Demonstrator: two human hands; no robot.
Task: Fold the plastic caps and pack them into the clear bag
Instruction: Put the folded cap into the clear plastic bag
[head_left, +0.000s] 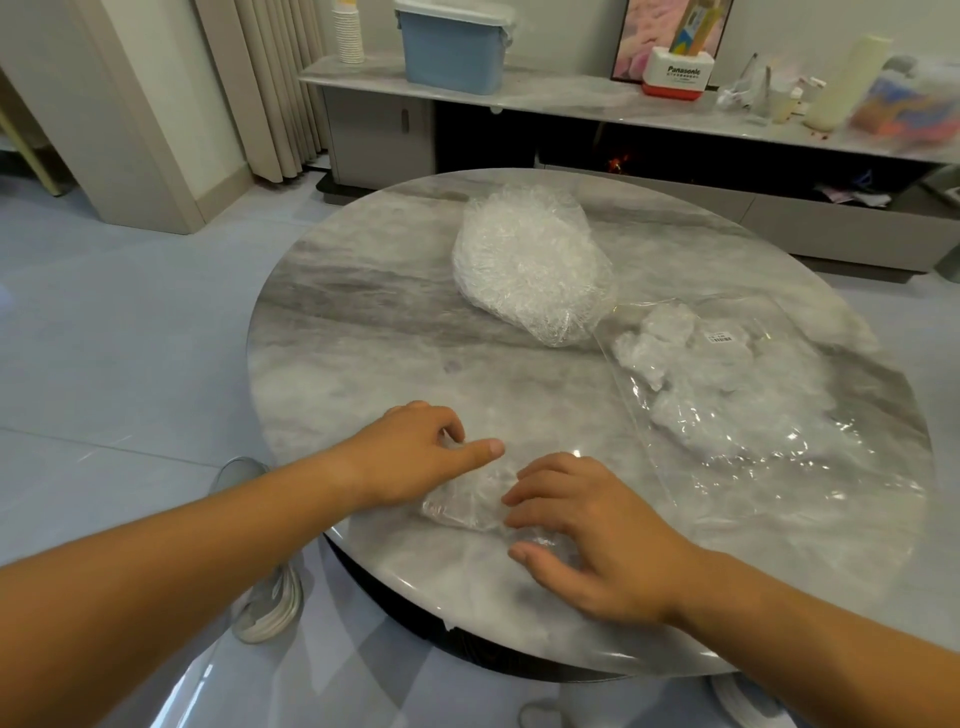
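A crumpled clear plastic cap (467, 501) lies on the round marble table (363, 322) near its front edge. My left hand (415, 457) pinches the cap's far left edge between thumb and curled fingers. My right hand (587, 530) presses on the cap's right side with bent fingers spread over it. A heap of unfolded plastic caps (530, 260) sits at the table's middle back. The clear bag (753, 405) lies flat on the right, with several folded caps (670, 343) inside.
A long low cabinet (623, 104) stands behind the table, carrying a blue bin (452, 47), stacked paper cups (347, 31) and a Panasonic box (675, 73). A shoe (265, 597) shows on the tiled floor under the table's left front edge.
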